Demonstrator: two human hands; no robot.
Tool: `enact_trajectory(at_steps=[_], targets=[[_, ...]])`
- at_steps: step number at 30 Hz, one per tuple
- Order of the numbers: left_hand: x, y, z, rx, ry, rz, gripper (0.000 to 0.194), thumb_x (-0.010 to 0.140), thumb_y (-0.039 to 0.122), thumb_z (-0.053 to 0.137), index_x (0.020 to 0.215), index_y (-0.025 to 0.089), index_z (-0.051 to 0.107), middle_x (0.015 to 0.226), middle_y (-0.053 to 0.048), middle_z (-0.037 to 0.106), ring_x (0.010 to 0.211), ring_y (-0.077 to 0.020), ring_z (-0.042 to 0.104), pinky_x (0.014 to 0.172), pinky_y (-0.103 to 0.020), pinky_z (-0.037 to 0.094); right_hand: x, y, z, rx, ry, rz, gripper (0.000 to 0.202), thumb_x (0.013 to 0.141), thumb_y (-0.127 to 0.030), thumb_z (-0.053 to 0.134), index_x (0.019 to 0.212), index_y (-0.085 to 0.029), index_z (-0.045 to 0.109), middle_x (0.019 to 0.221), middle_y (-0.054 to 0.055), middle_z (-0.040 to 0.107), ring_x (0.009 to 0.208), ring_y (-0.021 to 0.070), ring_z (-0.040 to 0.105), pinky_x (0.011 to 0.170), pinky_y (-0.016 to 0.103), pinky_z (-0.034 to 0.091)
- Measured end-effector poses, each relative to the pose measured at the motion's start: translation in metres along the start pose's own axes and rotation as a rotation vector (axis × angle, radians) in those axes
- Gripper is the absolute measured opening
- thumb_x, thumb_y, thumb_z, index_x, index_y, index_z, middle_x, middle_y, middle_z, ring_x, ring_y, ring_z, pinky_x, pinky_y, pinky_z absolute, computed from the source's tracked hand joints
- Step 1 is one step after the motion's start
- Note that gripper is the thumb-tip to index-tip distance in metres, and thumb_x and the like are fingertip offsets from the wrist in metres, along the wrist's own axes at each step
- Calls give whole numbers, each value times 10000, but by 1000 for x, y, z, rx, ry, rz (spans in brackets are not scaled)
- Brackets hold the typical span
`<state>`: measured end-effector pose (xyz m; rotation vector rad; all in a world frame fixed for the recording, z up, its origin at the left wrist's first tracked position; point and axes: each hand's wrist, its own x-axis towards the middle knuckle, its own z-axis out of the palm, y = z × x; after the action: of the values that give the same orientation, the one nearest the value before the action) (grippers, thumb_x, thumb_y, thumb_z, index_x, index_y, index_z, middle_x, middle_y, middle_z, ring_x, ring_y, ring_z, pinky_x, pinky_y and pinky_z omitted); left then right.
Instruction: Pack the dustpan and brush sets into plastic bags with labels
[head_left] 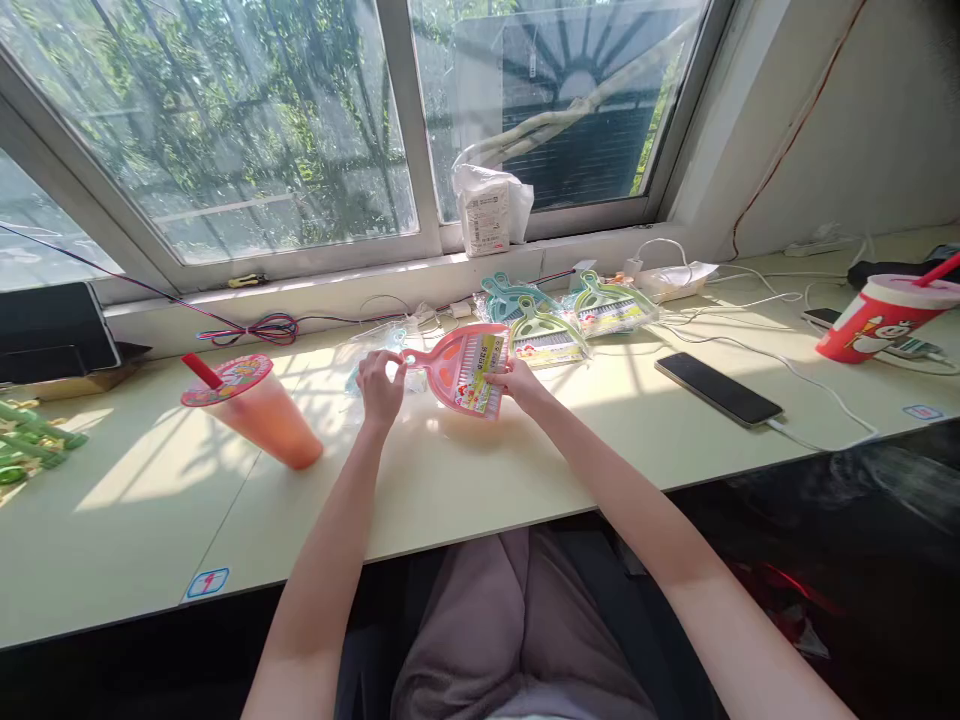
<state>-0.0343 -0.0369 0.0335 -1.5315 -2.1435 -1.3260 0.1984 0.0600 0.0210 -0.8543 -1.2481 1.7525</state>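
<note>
Between our left hand (381, 382) and right hand (517, 380), we are holding a pink dustpan (442, 375) just above the table (442, 500), its long axis running crosswise from handle at the left to wide edge at the right. Neither hand is lying nearer: our left fingers are pinching the handle's tip, while our right is clamping the wide edge, thumb over the label (484, 372) on the brush (470, 368). That yellow label is carrying dark characters and small pictures, too small for us to read surely.

Just beyond our right hand, a green dustpan (535, 328) is lying in clear wrap, with a blue one (510, 298) and another green one (600, 290) behind. Farther right, a phone (718, 388) is resting, and past it a red cup (862, 325) is showing a cartoon figure. Left of our left hand, a tall drink (266, 415) is leaning in our view; nearer us, a sticker (208, 582) is showing what looks like a 9. Beyond both hands, a packet (486, 218) is bearing print we cannot make out.
</note>
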Motion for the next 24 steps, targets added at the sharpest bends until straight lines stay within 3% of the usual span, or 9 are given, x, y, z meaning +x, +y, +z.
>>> enact_trajectory(at_steps=[5,10,12,19,24], targets=[[-4,4,1,44,34,39,45,888,240,561,855,236,591,1117,-101,636,1146,-317,529,1114,-512,272,0,-7,-8,-60,-95,20,346,543,-46,834,846,-164,715,829,52,767,815,244,738,810,426,625],[-3,0,0,79,71,17,62,903,243,534,876,233,588,1086,-113,629,1141,-324,525,1110,-508,276,4,-9,-16,-49,108,-77,324,590,-48,792,863,-172,670,912,65,763,863,244,732,803,410,627],[-3,-1,1,87,64,19,67,904,242,530,880,231,591,1085,-117,627,1137,-325,527,1106,-509,282,3,-10,-15,-40,134,-87,314,604,-47,778,867,-173,660,929,67,761,864,240,730,799,409,628],[-8,1,4,105,64,81,98,916,222,496,898,217,593,1080,-129,622,1107,-321,539,1114,-513,282,-4,-13,-6,-32,-99,-8,320,602,-34,783,886,-158,708,866,58,760,807,226,730,839,416,615],[-10,3,6,128,69,134,95,924,221,491,896,225,582,1069,-108,631,1111,-306,543,1128,-505,280,-2,-12,-11,-88,-15,-24,306,589,-32,795,851,-160,704,842,57,762,826,241,729,833,421,616]])
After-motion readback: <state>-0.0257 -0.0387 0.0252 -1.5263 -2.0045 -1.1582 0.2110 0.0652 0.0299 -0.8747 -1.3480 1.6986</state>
